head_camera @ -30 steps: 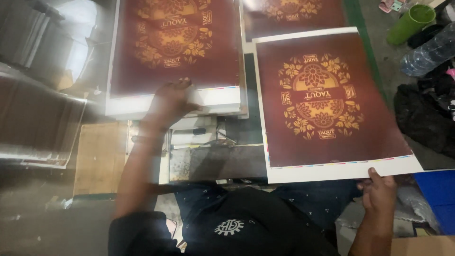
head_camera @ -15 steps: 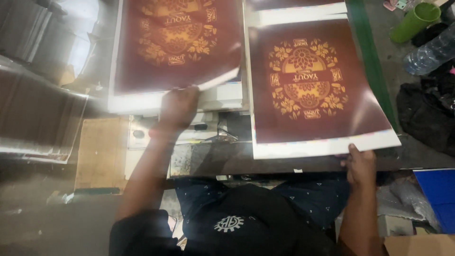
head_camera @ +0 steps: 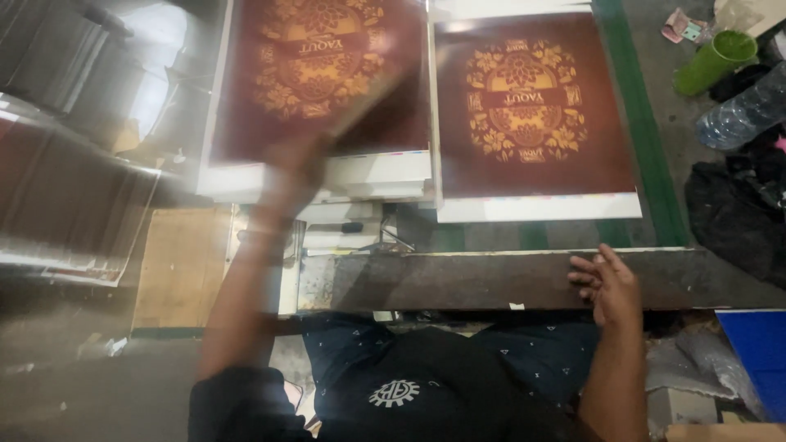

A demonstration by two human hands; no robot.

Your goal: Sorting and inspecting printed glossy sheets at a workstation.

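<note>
— Sheets first: where do they lie?

— One printed sheet (head_camera: 532, 115) lies flat on the right pile, squared up, its white margin toward the person. The left pile (head_camera: 311, 176) is a thick stack of the same sheets, and its top sheet (head_camera: 327, 74) is curling up at the near right corner.

— Who is lifting it?

— The left hand (head_camera: 299, 164), though it is badly blurred. It sits at that raised corner and seems to be pinching the paper; I cannot tell the grip for certain.

— And the other hand?

— The right hand (head_camera: 606, 282) rests on the dark, worn front edge of the tabletop (head_camera: 458, 278), fingers loosely spread, holding nothing.

— How far along would you judge the work?

— Hard to say. The right pile looks thin beside the left one, so I would guess most of the stack remains to be handled, one sheet already laid across and another just being peeled.

— Materials?

— Large rectangular paper, smooth with a slight sheen, deep maroon with a golden floral emblem and a white border. The stack's edge shows as a dense white block. The tabletop's front is scuffed and rough, with a green strip (head_camera: 639, 123) running along the right of the sheets.

— Anything alongside?

— A green cup (head_camera: 712, 61), a clear plastic bottle (head_camera: 745, 115) and a crumpled black bag (head_camera: 737, 217) off to the right.
</note>
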